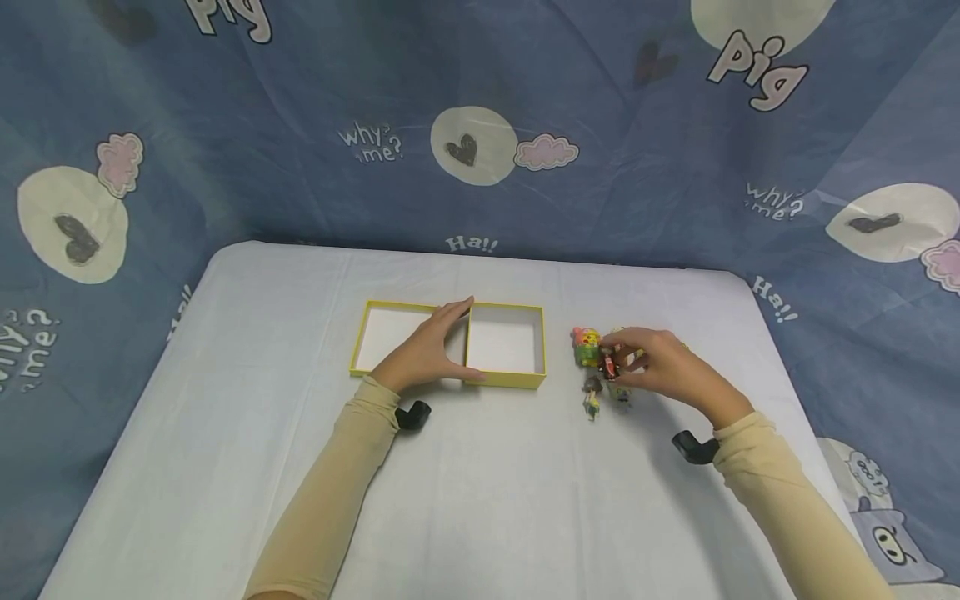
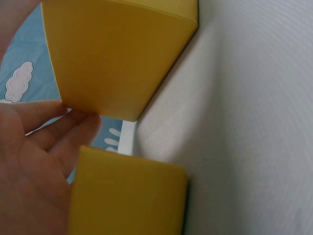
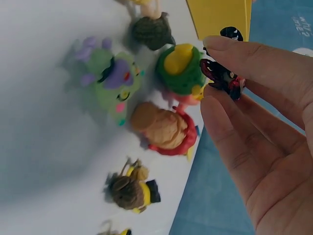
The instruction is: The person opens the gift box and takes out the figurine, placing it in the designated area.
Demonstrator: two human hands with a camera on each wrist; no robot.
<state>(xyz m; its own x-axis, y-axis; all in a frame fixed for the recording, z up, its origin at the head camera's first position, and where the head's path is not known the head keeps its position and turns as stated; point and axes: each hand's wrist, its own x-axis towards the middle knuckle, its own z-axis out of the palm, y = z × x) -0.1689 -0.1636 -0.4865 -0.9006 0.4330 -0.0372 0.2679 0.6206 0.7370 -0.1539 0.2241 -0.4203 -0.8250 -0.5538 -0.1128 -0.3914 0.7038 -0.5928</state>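
Observation:
My left hand point(image 1: 423, 354) spans the left side of a yellow box point(image 1: 506, 379), white inside. Its thumb is at the near wall and its fingers are at the far one. In the left wrist view, fingertips touch the edge of the yellow box point(image 2: 112, 58). My right hand point(image 1: 663, 367) pinches a small dark red and black figurine point(image 3: 222, 78) between thumb and fingers, above other toy figures. Around it are a green and yellow figure point(image 3: 182, 71), a light green and purple one point(image 3: 115, 83) and a tan and red one point(image 3: 168, 128).
A shallower yellow-rimmed tray point(image 1: 357, 346) lies left of the box, partly behind my left hand. Another small figure point(image 1: 592, 400) is nearest to me in the group. The white table point(image 1: 480, 500) meets a blue printed cloth point(image 1: 315, 192) at its back edge.

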